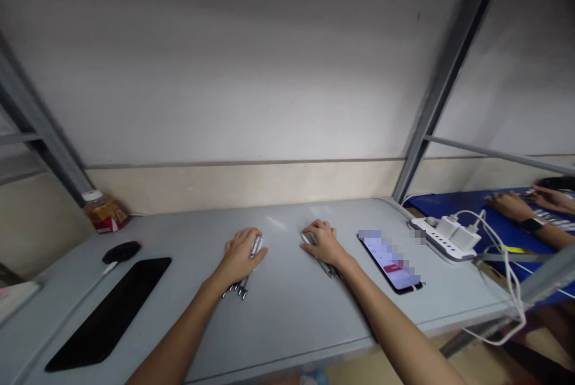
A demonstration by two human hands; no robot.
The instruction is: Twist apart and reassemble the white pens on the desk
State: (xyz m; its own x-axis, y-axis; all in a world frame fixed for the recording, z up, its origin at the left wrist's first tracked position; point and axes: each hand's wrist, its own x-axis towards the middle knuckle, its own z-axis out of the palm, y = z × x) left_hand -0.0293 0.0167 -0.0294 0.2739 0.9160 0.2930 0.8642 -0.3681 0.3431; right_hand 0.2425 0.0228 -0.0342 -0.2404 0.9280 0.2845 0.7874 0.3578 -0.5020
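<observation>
My left hand (245,253) rests on the grey table, its fingers curled over a bunch of slim silver rods (241,290). Their shiny, thicker ends fan out toward me below the palm, and a wider silver part shows between thumb and forefinger. To the right, my right hand (324,244) is closed over a second bunch of slim silver rods (324,266), partly hidden under the fingers and wrist. Both bunches lie at or on the tabletop, some distance apart. Whether the rods are pens or some other tool I cannot tell.
A lit phone (390,262) lies right of my right hand, near a white power strip (444,240) with plugs and cables. At left are a black mat (110,313), a black puck-shaped device (121,251) and a bottle (105,212). Another person's hands (512,206) are beyond the post.
</observation>
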